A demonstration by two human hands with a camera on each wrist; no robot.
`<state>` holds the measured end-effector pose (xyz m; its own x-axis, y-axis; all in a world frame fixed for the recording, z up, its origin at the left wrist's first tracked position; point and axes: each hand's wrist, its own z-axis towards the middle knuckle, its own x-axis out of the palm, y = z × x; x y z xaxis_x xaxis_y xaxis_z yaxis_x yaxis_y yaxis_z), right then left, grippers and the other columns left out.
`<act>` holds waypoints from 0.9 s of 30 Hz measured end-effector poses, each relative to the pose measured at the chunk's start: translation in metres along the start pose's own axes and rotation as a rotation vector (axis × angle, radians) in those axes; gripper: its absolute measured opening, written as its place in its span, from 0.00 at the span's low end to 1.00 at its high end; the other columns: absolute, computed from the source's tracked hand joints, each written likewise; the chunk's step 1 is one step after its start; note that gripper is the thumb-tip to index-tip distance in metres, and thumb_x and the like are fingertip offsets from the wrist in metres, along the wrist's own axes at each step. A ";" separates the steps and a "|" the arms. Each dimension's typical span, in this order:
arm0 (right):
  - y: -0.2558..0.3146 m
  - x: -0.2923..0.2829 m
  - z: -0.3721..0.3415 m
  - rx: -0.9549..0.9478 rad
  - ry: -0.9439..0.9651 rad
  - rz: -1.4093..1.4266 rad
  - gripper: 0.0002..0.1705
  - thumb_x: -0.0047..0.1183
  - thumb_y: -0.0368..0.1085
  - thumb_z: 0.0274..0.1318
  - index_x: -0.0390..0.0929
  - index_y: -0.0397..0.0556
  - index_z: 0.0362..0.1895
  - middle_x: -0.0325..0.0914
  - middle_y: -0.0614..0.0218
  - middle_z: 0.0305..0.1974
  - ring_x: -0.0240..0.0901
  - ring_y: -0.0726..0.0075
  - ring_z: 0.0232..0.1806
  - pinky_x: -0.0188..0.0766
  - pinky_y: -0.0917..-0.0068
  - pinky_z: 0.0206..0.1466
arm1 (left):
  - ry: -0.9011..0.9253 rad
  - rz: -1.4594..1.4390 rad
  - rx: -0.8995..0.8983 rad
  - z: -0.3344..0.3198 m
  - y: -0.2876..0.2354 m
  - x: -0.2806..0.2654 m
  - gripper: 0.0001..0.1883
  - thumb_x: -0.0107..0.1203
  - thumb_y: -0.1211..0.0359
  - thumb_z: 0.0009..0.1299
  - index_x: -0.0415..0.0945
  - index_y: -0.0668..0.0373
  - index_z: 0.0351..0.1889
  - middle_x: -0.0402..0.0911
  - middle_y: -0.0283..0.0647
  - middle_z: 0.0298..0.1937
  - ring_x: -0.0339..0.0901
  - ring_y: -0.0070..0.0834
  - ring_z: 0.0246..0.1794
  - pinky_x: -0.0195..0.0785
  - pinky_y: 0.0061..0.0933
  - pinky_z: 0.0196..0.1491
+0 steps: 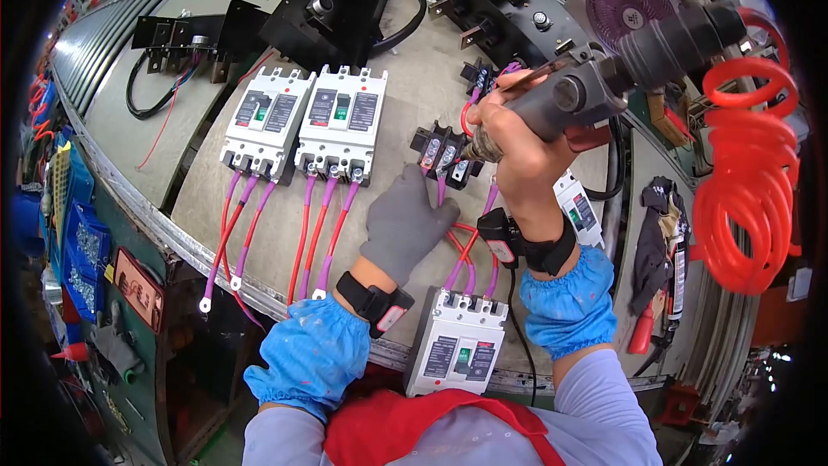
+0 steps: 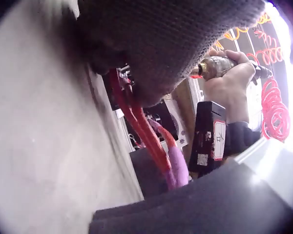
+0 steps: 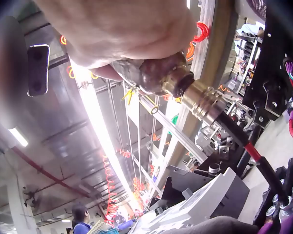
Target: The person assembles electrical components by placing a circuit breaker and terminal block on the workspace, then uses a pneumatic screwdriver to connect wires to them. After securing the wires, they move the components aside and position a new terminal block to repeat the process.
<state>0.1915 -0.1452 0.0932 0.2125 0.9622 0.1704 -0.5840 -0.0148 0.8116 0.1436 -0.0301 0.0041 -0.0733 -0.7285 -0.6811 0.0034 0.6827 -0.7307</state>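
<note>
A black terminal block with silver screws lies on the bench in the head view. My right hand grips a dark air screwdriver; in the right wrist view its long bit reaches down to a screw of the block. The grey-gloved left hand is at the block's near side, its fingers curled at the purple-sleeved cable ends. In the left wrist view red cables run out from under the glove, which partly hides its own fingertips.
Two white breakers with red and purple cables stand to the left, another near my body. Black metal brackets lie at the back. A coiled red hose hangs at the right, and a fan stands behind.
</note>
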 end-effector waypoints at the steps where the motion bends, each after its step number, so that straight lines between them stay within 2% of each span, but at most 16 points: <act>1: -0.001 -0.002 -0.001 -0.009 -0.008 0.002 0.13 0.56 0.22 0.39 0.74 0.38 0.36 0.77 0.67 0.29 0.74 0.77 0.27 0.73 0.77 0.33 | 0.006 0.007 -0.017 0.000 -0.001 0.000 0.23 0.61 0.56 0.56 0.66 0.64 0.38 0.77 0.51 0.28 0.78 0.49 0.30 0.70 0.46 0.32; 4: 0.005 -0.004 -0.005 0.069 -0.037 0.058 0.13 0.57 0.21 0.40 0.74 0.37 0.36 0.77 0.68 0.27 0.74 0.77 0.27 0.73 0.76 0.34 | -0.128 0.064 0.063 -0.003 0.002 0.010 0.22 0.61 0.56 0.57 0.67 0.63 0.37 0.77 0.50 0.26 0.78 0.49 0.28 0.70 0.46 0.31; 7: -0.001 -0.014 -0.006 -0.076 0.097 -0.119 0.15 0.47 0.21 0.48 0.67 0.34 0.44 0.74 0.62 0.28 0.75 0.66 0.28 0.75 0.67 0.39 | -0.106 0.141 0.081 -0.001 -0.001 0.009 0.21 0.59 0.56 0.59 0.67 0.63 0.36 0.77 0.50 0.24 0.78 0.49 0.26 0.70 0.46 0.30; 10: -0.010 -0.018 -0.008 -0.165 0.118 -0.206 0.15 0.48 0.21 0.48 0.67 0.34 0.44 0.74 0.62 0.27 0.75 0.66 0.28 0.75 0.67 0.39 | -0.039 0.192 0.051 0.002 -0.006 0.001 0.19 0.58 0.56 0.60 0.68 0.62 0.35 0.77 0.49 0.23 0.78 0.49 0.25 0.69 0.47 0.29; 13: -0.012 -0.015 -0.007 -0.165 0.061 -0.072 0.10 0.58 0.21 0.41 0.76 0.38 0.33 0.78 0.68 0.28 0.75 0.77 0.29 0.74 0.75 0.38 | -0.056 0.201 0.070 0.002 -0.005 0.002 0.18 0.57 0.55 0.60 0.69 0.61 0.33 0.77 0.48 0.22 0.78 0.49 0.25 0.69 0.47 0.29; 16: -0.003 -0.007 -0.008 -0.032 0.016 -0.021 0.10 0.58 0.22 0.42 0.76 0.39 0.34 0.78 0.68 0.30 0.75 0.78 0.30 0.74 0.76 0.37 | -0.046 0.186 0.062 0.002 -0.001 0.002 0.17 0.57 0.55 0.60 0.70 0.60 0.32 0.77 0.47 0.21 0.78 0.48 0.25 0.69 0.47 0.29; 19: 0.003 0.000 -0.008 -0.066 0.036 0.015 0.11 0.59 0.22 0.43 0.77 0.39 0.36 0.78 0.69 0.32 0.74 0.79 0.31 0.73 0.78 0.37 | -0.017 0.135 0.066 -0.001 0.002 0.000 0.17 0.57 0.55 0.60 0.70 0.59 0.32 0.77 0.46 0.21 0.78 0.47 0.25 0.69 0.46 0.28; 22: -0.004 0.001 0.001 -0.190 0.142 -0.301 0.08 0.57 0.23 0.39 0.75 0.46 0.28 0.76 0.70 0.28 0.74 0.75 0.27 0.70 0.78 0.31 | -0.048 0.186 0.091 -0.004 -0.001 0.002 0.17 0.58 0.55 0.60 0.71 0.59 0.33 0.77 0.45 0.24 0.78 0.45 0.26 0.69 0.44 0.28; 25: -0.002 0.009 0.013 -0.131 0.188 -0.270 0.08 0.54 0.24 0.36 0.70 0.44 0.25 0.72 0.68 0.24 0.71 0.71 0.22 0.68 0.75 0.25 | -0.152 0.279 0.101 -0.011 -0.015 0.002 0.16 0.59 0.56 0.60 0.73 0.58 0.31 0.76 0.44 0.28 0.78 0.44 0.26 0.68 0.43 0.27; 26: -0.003 0.008 0.017 -0.128 0.222 -0.287 0.10 0.53 0.22 0.39 0.71 0.40 0.31 0.73 0.66 0.26 0.72 0.71 0.23 0.72 0.74 0.26 | -0.128 0.279 0.122 -0.011 -0.015 0.002 0.15 0.58 0.56 0.60 0.73 0.58 0.30 0.76 0.44 0.29 0.78 0.44 0.26 0.68 0.43 0.27; 27: -0.003 0.009 0.019 -0.106 0.232 -0.271 0.12 0.53 0.21 0.40 0.71 0.39 0.33 0.73 0.65 0.27 0.73 0.72 0.23 0.74 0.73 0.27 | -0.105 0.279 0.144 -0.010 -0.014 0.004 0.14 0.58 0.57 0.61 0.74 0.58 0.29 0.76 0.44 0.30 0.78 0.43 0.25 0.68 0.43 0.27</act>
<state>0.2098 -0.1419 0.1022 0.1943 0.9636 -0.1834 -0.6113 0.2652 0.7457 0.1329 -0.0421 0.0119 0.0533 -0.5216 -0.8516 0.1502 0.8472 -0.5095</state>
